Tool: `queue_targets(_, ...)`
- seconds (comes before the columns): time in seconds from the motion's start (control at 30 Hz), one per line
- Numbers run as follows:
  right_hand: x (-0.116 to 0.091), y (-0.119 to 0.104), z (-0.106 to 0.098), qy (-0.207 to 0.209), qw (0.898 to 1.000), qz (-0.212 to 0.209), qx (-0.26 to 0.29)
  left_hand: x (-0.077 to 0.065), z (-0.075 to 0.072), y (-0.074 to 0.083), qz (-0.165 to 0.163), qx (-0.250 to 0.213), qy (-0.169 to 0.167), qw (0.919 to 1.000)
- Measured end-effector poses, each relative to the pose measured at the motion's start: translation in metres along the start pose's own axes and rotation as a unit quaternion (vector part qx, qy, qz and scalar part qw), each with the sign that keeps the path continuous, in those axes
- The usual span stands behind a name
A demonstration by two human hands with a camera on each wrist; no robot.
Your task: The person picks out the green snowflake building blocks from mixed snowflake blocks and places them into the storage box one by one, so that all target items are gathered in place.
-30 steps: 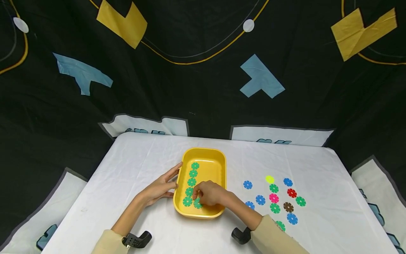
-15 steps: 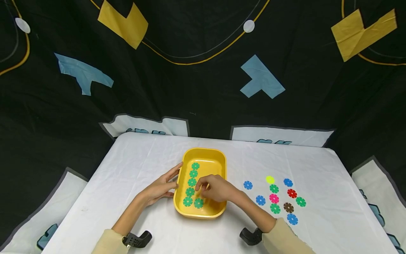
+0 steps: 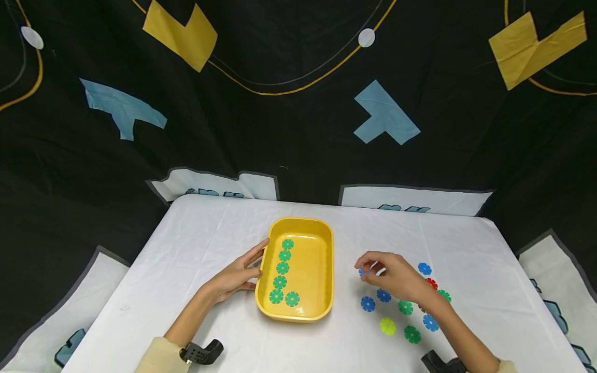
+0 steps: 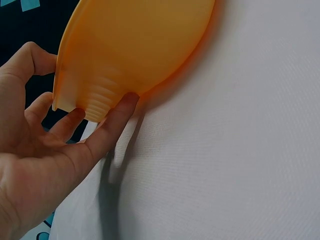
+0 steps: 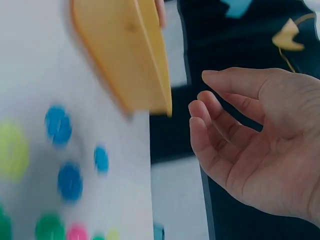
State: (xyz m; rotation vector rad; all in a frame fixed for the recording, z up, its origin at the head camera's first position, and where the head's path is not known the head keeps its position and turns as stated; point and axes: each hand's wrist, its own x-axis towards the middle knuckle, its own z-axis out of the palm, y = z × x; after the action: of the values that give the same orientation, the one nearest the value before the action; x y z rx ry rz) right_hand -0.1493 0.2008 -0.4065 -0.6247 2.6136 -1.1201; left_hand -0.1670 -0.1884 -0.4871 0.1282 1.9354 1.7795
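A yellow tray lies on the white table, and my left hand rests against its left side. In the left wrist view the thumb and fingers lie spread along the tray's outer wall. Inside the tray, several green notched discs form a column at the left, with another green disc beside the lowest one. My right hand hovers over a blue notched disc right of the tray, thumb and fingers loosely bent. In the right wrist view nothing shows between its fingertips, and the blue disc lies on the table.
More notched discs lie scattered on the table's right side: two blue discs nearby, a yellow disc, several green ones and a red disc partly covered by my right hand. A black curtain hangs behind the table.
My right hand has let go of the green disc in the tray, lifted away and moved right over the loose discs. My left hand has stayed at the tray.
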Motion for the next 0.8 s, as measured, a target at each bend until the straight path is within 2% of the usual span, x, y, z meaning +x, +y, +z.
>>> queue_targets(0.3, -0.057, 0.056, -0.044, 0.071, 0.996, 0.042, -0.026, 0.000, 0.000, 0.000, 0.001, 0.001, -0.002, 1.0000)
queue_targets(0.4, -0.071, 0.076, -0.052, 0.079, 0.992, 0.093, -0.025, -0.001, 0.001, 0.000, 0.000, 0.000, -0.002, 1.0000)
queue_targets(0.57, -0.088, 0.108, -0.058, 0.067, 0.980, 0.185, -0.016, -0.002, 0.001, 0.000, 0.001, 0.001, -0.001, 1.0000)
queue_targets(0.7, -0.095, 0.130, -0.056, 0.065, 0.974, 0.219, -0.009, -0.001, 0.000, 0.000, 0.004, 0.001, -0.002, 1.0000)
queue_targets(0.8, -0.097, 0.143, -0.052, 0.067, 0.973, 0.221, -0.004, 0.000, 0.000, 0.000, 0.004, 0.000, -0.003, 1.0000)
